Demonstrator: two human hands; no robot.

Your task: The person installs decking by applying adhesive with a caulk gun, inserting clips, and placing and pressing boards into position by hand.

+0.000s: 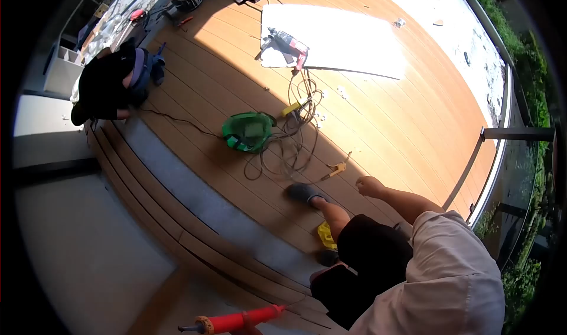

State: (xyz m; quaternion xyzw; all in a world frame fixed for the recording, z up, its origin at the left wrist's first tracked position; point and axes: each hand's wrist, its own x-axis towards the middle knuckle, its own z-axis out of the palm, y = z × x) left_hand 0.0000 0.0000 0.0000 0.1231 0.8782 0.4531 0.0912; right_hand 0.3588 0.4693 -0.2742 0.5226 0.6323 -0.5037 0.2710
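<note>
Red cylindrical caulking gun with an orange end collar [227, 322]: it lies across the bottom edge of your view, over the pale floor and just below the deck's stepped edge, its dark end pointing left.
Left hand [248, 328]: your fingers are wrapped around the red barrel; most of the hand is cut off by the frame.
Right hand [370, 186]: you hold it out over the brown plank deck [201, 93], well apart from the left, fingers curled in; you cannot tell from here whether anything sits inside them.
Near your right hand: a small yellow hand tool [337, 169] lies on the planks, just beyond your grey clog [302, 192].
By your feet: a crumpled yellow plastic packet [325, 235] lies beside your leg.
Mid-deck: a green plastic open container [228, 129] stands next to a loosely coiled dark cable [305, 91].
White rectangular board [354, 39]: it lies flat in bright sun, with a red and black power tool [297, 47] on its near left part.
Co-worker: a person in a black top [105, 85] bends low at the deck's far left edge, beside the grey strip [195, 184].
</note>
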